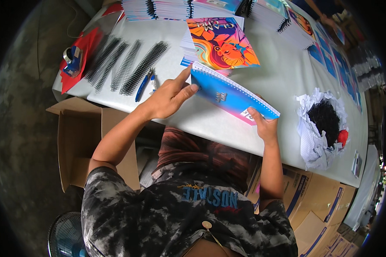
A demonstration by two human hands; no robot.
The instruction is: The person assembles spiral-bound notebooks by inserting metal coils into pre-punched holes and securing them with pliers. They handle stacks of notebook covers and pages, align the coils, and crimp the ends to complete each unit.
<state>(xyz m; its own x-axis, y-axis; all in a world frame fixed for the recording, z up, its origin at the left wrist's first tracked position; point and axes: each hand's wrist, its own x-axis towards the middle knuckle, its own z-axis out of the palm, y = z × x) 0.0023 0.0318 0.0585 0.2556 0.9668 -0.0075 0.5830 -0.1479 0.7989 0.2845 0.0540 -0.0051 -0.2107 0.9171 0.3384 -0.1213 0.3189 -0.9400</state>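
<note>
A blue and pink book (225,95) is tilted above the table's near edge, with a row of punched holes along its upper edge. My left hand (171,96) grips its left end, thumb on the cover and index finger stretched along the side. At the lower right corner my right hand (266,124) holds it, thumb on the cover and fingers behind. Just beyond lies a stack topped by a colourful illustrated cover (223,43). Near my left hand are blue-handled pliers (144,85) and a small white and blue tube (153,84).
Several black binding coils (143,68) lie at the left, beside a blue tape dispenser (73,62) on red sheets. Coil-bound books (167,10) stand at the back. Crumpled paper (311,145) with black scraps sits right. An open cardboard box (79,145) is below left.
</note>
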